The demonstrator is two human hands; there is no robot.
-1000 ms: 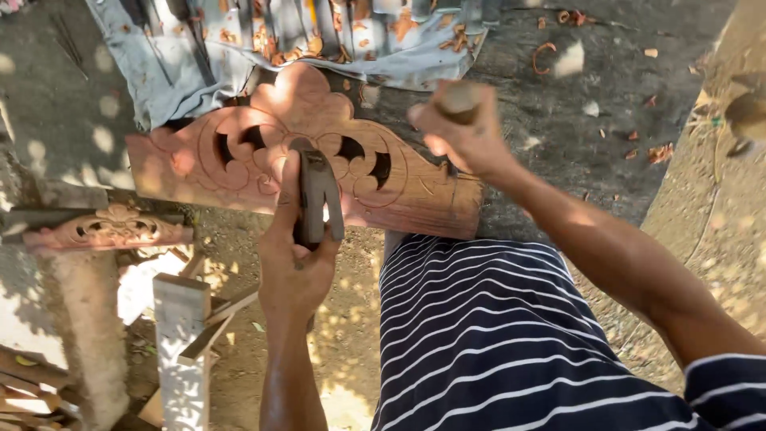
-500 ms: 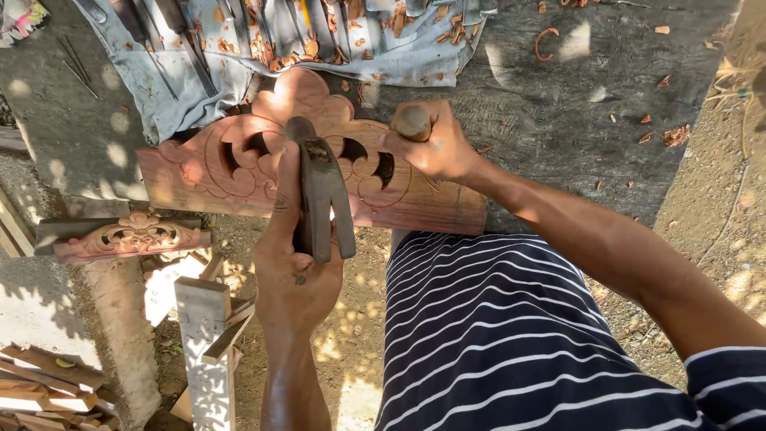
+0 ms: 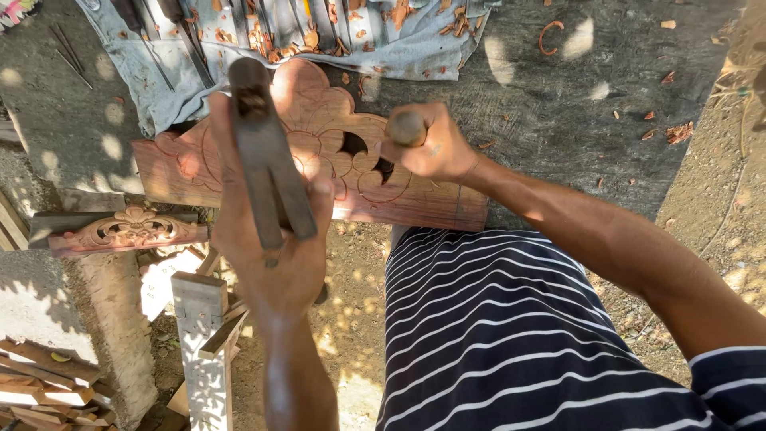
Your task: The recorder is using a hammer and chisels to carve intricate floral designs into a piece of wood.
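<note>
Two hands are seen at work over one carved wooden panel (image 3: 319, 160), which lies flat on the grey worktop (image 3: 558, 104) with its near edge at the person's lap.

Nearest the camera, the left hand (image 3: 267, 239) is closed around a dark wooden mallet (image 3: 267, 160), gripped low on the handle with the head raised above the panel. The hold is judged to suit a downward swing, the long head being kept in line with the forearm.

Beyond it, the right hand (image 3: 435, 148) is clamped on the rounded handle of a chisel (image 3: 405, 128). The butt end is left bare above the fist, presumably so that it can be struck; the blade is hidden beneath the hand, so its contact with the wood cannot be confirmed. It is held over the pierced scroll openings of the panel.

To the left, a smaller carved piece (image 3: 128, 231) is noted resting on a ledge, with wood offcuts (image 3: 199, 319) stacked below.

Farthest off, a blue-grey cloth (image 3: 383, 48) is spread along the worktop's far side, carrying a row of spare carving tools (image 3: 183, 32), evidently laid within reach. Curled wood shavings (image 3: 678, 132) are scattered over cloth and worktop.
</note>
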